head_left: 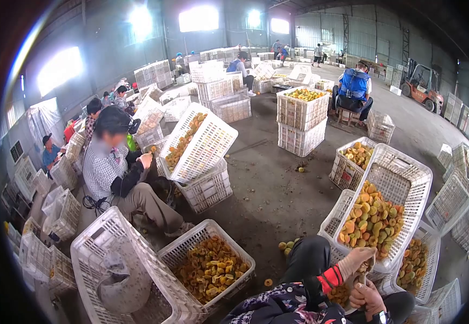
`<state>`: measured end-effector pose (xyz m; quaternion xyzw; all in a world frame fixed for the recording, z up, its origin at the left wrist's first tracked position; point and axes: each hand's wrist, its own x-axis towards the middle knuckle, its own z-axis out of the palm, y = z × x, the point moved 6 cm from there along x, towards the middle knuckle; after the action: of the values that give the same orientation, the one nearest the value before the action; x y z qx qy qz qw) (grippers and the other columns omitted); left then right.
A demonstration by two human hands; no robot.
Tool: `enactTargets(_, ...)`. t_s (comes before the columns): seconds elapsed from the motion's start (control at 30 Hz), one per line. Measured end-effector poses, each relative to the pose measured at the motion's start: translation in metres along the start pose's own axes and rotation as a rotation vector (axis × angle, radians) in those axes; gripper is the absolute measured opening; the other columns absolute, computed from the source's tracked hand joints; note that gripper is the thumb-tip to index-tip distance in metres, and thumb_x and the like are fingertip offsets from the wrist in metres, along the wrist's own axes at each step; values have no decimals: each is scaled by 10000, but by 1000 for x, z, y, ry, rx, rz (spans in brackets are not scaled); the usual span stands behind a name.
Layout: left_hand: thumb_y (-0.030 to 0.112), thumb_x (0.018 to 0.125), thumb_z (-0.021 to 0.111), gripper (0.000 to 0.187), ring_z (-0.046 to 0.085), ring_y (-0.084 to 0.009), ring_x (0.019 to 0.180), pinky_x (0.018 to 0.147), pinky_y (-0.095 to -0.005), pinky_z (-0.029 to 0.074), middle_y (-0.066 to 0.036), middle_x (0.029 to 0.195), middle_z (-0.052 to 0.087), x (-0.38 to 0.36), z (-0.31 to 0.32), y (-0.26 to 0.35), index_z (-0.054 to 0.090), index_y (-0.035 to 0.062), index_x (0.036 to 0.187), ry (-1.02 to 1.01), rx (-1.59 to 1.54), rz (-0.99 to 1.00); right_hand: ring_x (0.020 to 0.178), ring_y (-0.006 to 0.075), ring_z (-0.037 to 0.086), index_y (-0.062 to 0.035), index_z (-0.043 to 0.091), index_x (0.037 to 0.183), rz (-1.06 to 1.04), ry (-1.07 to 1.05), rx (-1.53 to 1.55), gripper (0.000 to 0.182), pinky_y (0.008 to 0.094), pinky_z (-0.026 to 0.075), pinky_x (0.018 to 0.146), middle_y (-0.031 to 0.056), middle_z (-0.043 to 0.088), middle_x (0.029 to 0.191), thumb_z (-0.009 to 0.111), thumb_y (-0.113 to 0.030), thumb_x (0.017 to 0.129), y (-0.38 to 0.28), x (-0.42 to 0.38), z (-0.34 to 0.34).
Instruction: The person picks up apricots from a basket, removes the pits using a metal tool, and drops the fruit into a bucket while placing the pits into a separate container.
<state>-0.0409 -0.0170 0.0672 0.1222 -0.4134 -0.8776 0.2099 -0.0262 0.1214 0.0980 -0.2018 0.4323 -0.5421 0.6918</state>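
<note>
An orange forklift (422,93) stands at the right, near the wall (364,29). A person in blue (353,83) sits on a low stool (349,112), back turned. Bright windows (198,19) glow high up.

light: windows (198,19) blown out | back wall (169,54): hazy | floor (261,183): soft shadows | edges: fisheye-bent, dark

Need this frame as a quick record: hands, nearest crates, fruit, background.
left hand: beside the tilted crate, red cuff below the wrist; held item unclear
right hand: close to the left hand, fingers curled; held item unclear
tilted crate: white, partly filled
fruit: orange and greenish, in tilted crate
lower crate: white, orange-yellow fruit pieces inside
background: forklift, far right
</note>
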Motion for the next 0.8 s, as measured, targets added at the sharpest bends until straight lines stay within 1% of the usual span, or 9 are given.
enactTargets(0.07,364,925,642,285,516,-111,526,500,-267,425,11,666,584,-11,5,0,632,97,826,28,-144,-8,415,84,341,-130,537,923,-48,156,-139,54,276,303,400,-51,358,578,552,-158,967,4,6,-7)
enactTargets(0.17,401,911,657,297,530,-121,533,502,-275,432,6,673,589,-10,10,-4,639,112,846,169,-316,-16,597,77,528,-23,548,1044,-642,331,-911,230,240,434,555,-16,572,744,607,-228,960,17,31,-75)
enactTargets(0.27,421,903,663,311,532,-137,524,492,-291,441,-10,687,593,-7,9,-14,637,115,854,259,-367,-38,720,83,548,29,549,1100,-553,447,-956,351,232,441,644,6,606,831,613,-286,958,13,20,-73)
enactTargets(0.3,419,905,660,313,523,-138,515,479,-288,433,-15,683,590,-7,10,-16,637,110,861,271,-343,-95,772,103,555,55,544,1125,-808,422,-1050,419,261,455,680,27,617,882,615,-323,956,10,24,-66)
enactTargets(0.4,427,923,631,343,499,-138,489,447,-272,404,-26,648,570,-12,21,-17,635,96,831,304,-304,-164,825,139,584,66,528,1173,-832,464,-1073,425,280,467,723,67,636,942,583,-306,974,9,16,-64)
enactTargets(0.53,449,933,606,375,491,-120,486,435,-267,387,-14,656,566,10,3,-43,630,96,810,303,-167,-73,634,159,563,-18,555,1086,-723,526,-1006,358,317,455,592,54,584,750,515,-363,1000,18,11,-85)
enactTargets(0.6,455,933,604,377,493,-115,490,433,-270,392,-10,674,572,21,-1,-54,632,98,817,178,-119,5,425,129,376,-110,530,939,-6,284,-45,353,315,336,435,1,390,553,437,-442,1017,26,-4,-45)
enactTargets(0.63,459,927,614,372,502,-105,507,442,-271,403,-9,688,579,22,2,-50,636,98,840,102,-83,56,370,88,206,-154,464,848,-56,231,-119,394,288,211,388,-37,211,500,404,-507,1011,15,-7,-21)
enactTargets(0.8,474,922,618,381,539,-93,570,479,-270,432,-2,703,590,5,17,-37,640,100,849,33,-277,-104,365,101,259,-146,472,872,87,89,212,386,294,242,380,-36,252,495,420,-504,1006,34,-2,-49)
